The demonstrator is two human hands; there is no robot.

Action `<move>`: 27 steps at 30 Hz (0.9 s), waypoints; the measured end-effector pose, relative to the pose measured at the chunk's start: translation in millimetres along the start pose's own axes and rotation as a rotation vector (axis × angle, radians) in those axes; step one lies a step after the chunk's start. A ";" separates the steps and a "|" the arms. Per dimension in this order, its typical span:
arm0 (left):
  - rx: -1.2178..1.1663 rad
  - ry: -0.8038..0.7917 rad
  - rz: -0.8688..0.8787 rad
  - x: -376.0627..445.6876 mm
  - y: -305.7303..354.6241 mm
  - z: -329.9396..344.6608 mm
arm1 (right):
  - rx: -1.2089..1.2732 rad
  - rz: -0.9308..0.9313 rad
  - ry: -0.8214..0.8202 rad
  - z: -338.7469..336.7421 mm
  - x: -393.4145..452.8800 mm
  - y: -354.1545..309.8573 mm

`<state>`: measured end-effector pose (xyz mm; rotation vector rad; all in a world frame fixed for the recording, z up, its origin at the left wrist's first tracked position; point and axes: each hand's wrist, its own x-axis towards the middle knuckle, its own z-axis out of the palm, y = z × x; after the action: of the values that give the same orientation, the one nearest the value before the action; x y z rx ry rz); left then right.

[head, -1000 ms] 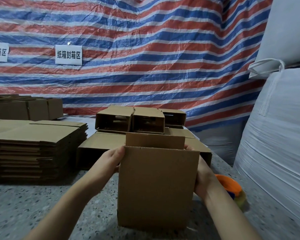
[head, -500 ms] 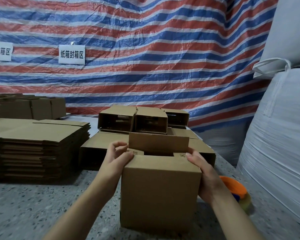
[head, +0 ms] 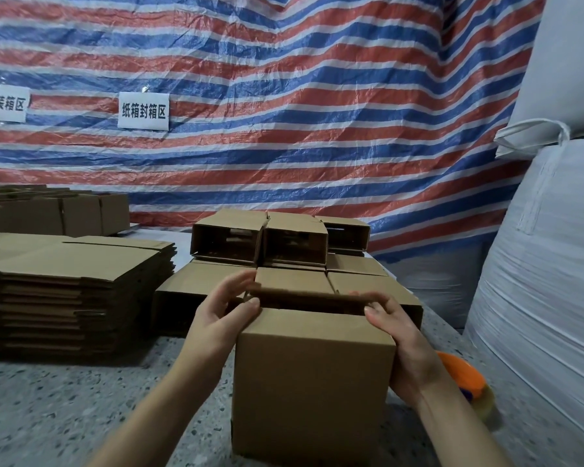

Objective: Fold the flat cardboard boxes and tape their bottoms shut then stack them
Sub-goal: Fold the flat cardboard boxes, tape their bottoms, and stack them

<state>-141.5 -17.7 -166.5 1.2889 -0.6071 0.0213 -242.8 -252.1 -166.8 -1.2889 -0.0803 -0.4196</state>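
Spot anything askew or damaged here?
Nothing stands out. Both hands, left hand and right hand, are at the far flap of the upright cardboard box. The flat cardboard stack sits neatly; a tape dispenser lies beside the box.
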 end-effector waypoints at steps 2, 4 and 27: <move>0.013 0.024 0.002 -2.0 0.0 2.2 | 0.018 0.007 0.080 2.2 -0.9 4.2; 0.024 0.047 0.013 -1.0 -1.6 3.8 | 0.023 0.011 0.117 4.7 -1.0 6.2; 1.309 -0.597 0.261 4.5 43.0 58.6 | -0.113 0.086 0.096 6.2 1.3 -1.1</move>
<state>-176.5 -58.9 -117.7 2.5005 -1.3871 0.2980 -240.9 -246.8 -163.7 -1.3762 0.0807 -0.4169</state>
